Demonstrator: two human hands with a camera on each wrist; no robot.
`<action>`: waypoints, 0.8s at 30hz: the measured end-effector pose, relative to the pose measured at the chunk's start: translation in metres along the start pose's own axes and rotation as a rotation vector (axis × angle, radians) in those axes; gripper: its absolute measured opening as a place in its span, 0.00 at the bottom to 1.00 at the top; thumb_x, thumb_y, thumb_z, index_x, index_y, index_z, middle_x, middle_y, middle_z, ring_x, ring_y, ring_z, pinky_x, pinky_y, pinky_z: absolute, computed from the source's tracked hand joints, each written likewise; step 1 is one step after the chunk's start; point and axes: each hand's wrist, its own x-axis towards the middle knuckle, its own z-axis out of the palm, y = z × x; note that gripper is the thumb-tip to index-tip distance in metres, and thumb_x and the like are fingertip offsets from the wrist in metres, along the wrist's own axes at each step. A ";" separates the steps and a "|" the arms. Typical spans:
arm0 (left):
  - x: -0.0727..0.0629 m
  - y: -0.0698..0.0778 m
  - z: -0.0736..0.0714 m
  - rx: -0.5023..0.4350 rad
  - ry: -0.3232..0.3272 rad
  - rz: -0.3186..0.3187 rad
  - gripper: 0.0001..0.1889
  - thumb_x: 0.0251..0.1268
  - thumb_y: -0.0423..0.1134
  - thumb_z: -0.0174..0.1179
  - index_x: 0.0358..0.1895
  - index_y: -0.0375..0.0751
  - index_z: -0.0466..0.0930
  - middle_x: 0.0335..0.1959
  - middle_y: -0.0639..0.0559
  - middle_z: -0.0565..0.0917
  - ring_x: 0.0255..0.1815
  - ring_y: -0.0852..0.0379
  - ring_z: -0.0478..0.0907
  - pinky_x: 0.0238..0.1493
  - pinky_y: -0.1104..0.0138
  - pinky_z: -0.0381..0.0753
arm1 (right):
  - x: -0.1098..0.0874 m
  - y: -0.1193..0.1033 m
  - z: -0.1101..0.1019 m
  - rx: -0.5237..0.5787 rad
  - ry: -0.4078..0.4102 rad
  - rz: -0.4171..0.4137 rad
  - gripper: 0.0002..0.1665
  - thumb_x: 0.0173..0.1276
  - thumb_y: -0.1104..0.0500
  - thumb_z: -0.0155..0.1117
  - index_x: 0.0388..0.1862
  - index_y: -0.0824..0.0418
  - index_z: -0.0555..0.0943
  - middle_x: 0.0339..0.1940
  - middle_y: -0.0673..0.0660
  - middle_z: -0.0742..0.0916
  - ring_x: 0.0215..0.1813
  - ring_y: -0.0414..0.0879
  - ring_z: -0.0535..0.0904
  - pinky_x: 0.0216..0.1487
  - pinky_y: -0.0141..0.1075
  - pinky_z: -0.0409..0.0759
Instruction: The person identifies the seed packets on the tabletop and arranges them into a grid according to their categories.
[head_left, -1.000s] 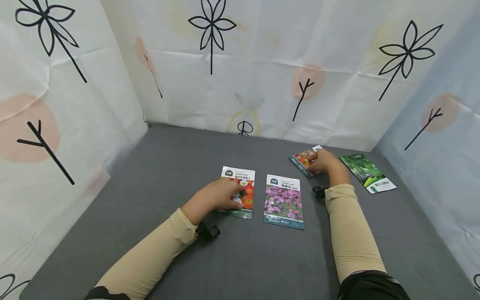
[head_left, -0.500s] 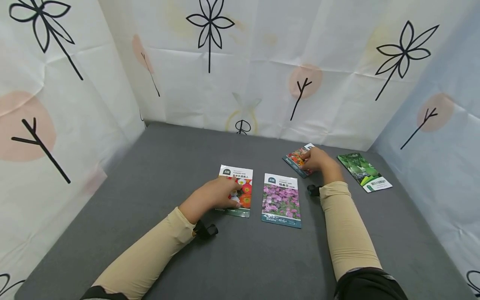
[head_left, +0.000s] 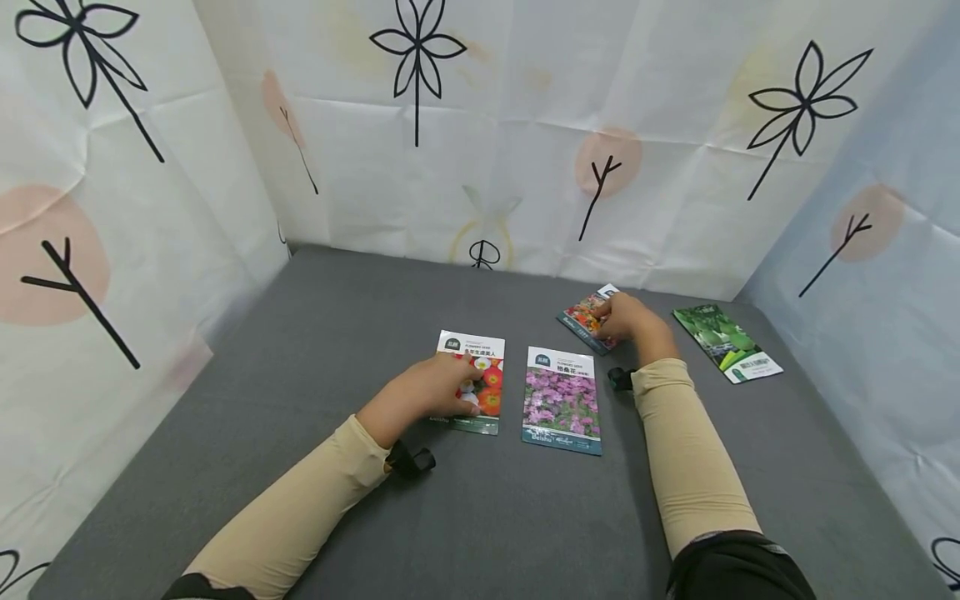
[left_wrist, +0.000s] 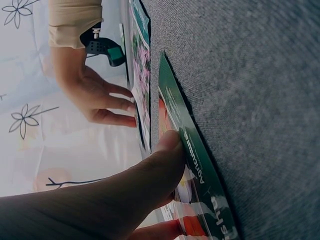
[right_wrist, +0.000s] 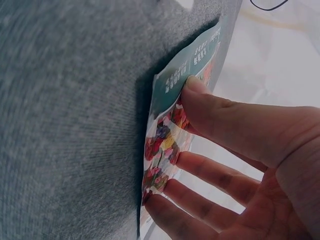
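My left hand (head_left: pixel 426 390) rests on a seed packet with red and orange flowers (head_left: pixel 491 398), which lies flat on the grey cloth. In the left wrist view its thumb (left_wrist: pixel 170 142) presses on the face near the green bottom band. My right hand (head_left: pixel 637 323) touches a seed packet with mixed bright flowers (head_left: pixel 579 318), tilted on the cloth at the back right. The right wrist view shows the thumb (right_wrist: pixel 200 97) by its teal band and spread fingers (right_wrist: pixel 215 175) with tips on the printed face. A pink-flower seed packet (head_left: pixel 562 404) lies between the hands.
A green seed packet (head_left: pixel 726 343) lies angled at the far right. Grey cloth (head_left: pixel 337 308) covers the table. White printed curtains (head_left: pixel 510 150) stand close behind its back edge and at both sides.
The right hand has slid the mixed-flower packet a little to the left, away from the green packet. The left hand and its packet stay in place; the head view has shifted slightly.
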 end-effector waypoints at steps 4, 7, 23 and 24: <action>-0.001 0.000 0.000 -0.004 0.003 0.002 0.30 0.68 0.50 0.74 0.70 0.42 0.82 0.61 0.44 0.85 0.59 0.46 0.83 0.62 0.50 0.82 | 0.001 -0.003 0.001 0.019 -0.008 0.013 0.30 0.74 0.62 0.70 0.72 0.71 0.78 0.71 0.74 0.80 0.49 0.58 0.87 0.54 0.50 0.85; -0.001 0.000 0.000 -0.005 0.009 0.005 0.30 0.68 0.50 0.74 0.69 0.42 0.82 0.60 0.44 0.85 0.58 0.46 0.83 0.62 0.51 0.83 | 0.003 -0.003 0.000 0.021 -0.007 0.017 0.30 0.73 0.63 0.71 0.71 0.71 0.79 0.70 0.75 0.80 0.40 0.53 0.87 0.50 0.48 0.85; 0.001 -0.001 0.000 -0.013 0.001 -0.008 0.32 0.68 0.51 0.74 0.71 0.43 0.81 0.68 0.43 0.82 0.63 0.45 0.81 0.66 0.50 0.81 | 0.007 -0.013 0.003 -0.006 -0.022 0.000 0.30 0.75 0.62 0.69 0.73 0.71 0.77 0.71 0.75 0.80 0.39 0.53 0.90 0.52 0.49 0.85; 0.000 -0.001 0.000 -0.013 0.003 -0.007 0.31 0.68 0.51 0.74 0.71 0.44 0.81 0.67 0.43 0.82 0.63 0.45 0.81 0.66 0.50 0.81 | 0.007 -0.014 0.003 -0.011 -0.020 -0.002 0.30 0.75 0.62 0.69 0.73 0.70 0.77 0.71 0.74 0.80 0.40 0.53 0.89 0.53 0.50 0.85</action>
